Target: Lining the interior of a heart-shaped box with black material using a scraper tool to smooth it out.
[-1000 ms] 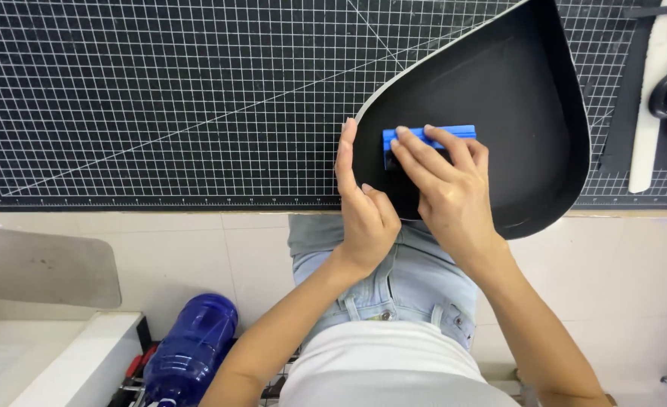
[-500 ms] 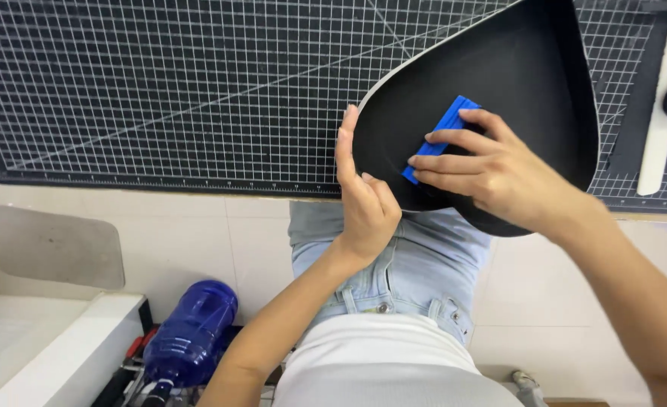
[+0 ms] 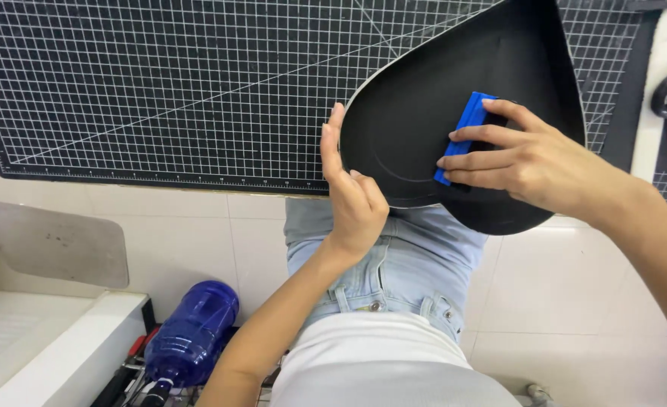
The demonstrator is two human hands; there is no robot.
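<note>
- Since the earlier frames the blue squeegee [image 3: 463,136] has turned from lying flat across the black sheet to standing nearly on end, and it now sits higher and further right on the teardrop-shaped black sheet [image 3: 454,83].
- That black sheet lies on the near right part of the gridded cutting mat [image 3: 160,90], its rounded lower end hanging past the mat's edge over the person's lap.
- The right hand [image 3: 529,162] is closed on the squeegee, fingers laid flat along its face and thumb hidden behind; a firm, even press along the whole blade looks like the way to keep the stroke from skipping.
- The left hand [image 3: 352,196] is open and holds nothing, its edge and straight fingers braced against the sheet's curved left rim.
- A judgement: the brace matters most, since part of the sheet is unsupported, so strokes are best kept over the part backed by the mat.
- A faint curved line shows on the sheet's surface near the blade; working outward from the middle toward the rim should push any trapped air off the edge.
- Further out, a white strip and a dark tool lie at the mat's right end.
- Below the bench, a blue bottle [image 3: 194,332] rests beside a white box.
</note>
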